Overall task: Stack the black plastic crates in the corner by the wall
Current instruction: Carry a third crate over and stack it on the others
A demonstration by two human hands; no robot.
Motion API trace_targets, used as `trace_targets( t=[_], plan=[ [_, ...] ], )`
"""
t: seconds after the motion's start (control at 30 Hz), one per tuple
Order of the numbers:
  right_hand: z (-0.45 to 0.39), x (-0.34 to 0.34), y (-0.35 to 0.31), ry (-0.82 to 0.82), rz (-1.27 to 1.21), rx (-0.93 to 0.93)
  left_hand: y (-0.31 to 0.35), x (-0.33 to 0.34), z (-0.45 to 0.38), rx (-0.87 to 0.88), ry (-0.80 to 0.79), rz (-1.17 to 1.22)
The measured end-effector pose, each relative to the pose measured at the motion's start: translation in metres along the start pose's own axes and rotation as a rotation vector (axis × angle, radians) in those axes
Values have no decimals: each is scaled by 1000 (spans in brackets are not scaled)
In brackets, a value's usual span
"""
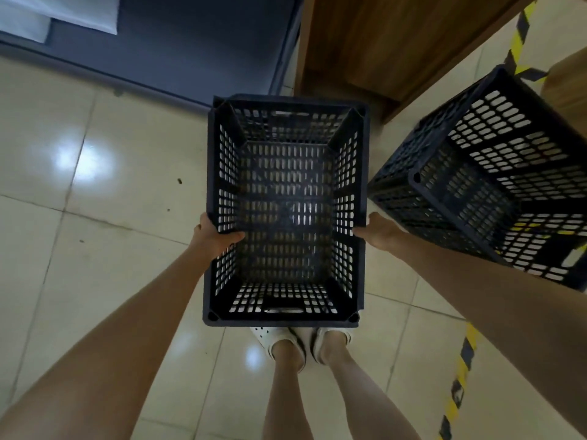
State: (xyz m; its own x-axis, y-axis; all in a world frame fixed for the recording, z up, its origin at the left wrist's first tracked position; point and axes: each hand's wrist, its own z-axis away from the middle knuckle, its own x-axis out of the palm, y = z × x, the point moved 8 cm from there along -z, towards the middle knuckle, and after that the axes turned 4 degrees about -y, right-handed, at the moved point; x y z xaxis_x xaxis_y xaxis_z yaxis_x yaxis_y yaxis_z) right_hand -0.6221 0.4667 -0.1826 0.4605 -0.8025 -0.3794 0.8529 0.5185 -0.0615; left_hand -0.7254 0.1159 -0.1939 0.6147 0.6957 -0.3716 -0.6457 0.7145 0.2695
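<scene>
Both bare arms reach down to one black crate (pixel 286 211), held open side up above the tiled floor (pixel 95 217).
Left hand (pixel 212 233) and right hand (pixel 378 231) each wrap a long side rim, thumbs inside; a second black crate (pixel 495 173) sits tilted just right, beside wooden furniture (pixel 397 42).

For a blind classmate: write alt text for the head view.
Two bare hands, left hand and right hand, grip the long sides of an empty black crate above a tiled floor. A second crate stands at right.
</scene>
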Motion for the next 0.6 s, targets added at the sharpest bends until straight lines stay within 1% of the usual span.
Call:
trace_targets(
  t=[0.17, 0.27, 0.37, 0.47, 0.53, 0.6],
  plan=[
    [-15, 14, 5, -49, -285, 28, -8, -2, -3, -54, -85, 239],
    [-17, 13, 10, -85, -376, 61, -14, -12, 4, -68, -69, 266],
    [-9, 14, 16, -105, -364, 54, -25, -19, 22, -58, -52, 265],
    [14, 15, 11, -111, -307, 40, -37, -36, 48, -25, 8, 250],
    [34, 10, 2, -109, -246, 29, -40, -54, 65, 7, 58, 162],
    [55, 5, -12, -113, -209, -5, -37, -77, 84, 32, 101, 18]
  ],
)
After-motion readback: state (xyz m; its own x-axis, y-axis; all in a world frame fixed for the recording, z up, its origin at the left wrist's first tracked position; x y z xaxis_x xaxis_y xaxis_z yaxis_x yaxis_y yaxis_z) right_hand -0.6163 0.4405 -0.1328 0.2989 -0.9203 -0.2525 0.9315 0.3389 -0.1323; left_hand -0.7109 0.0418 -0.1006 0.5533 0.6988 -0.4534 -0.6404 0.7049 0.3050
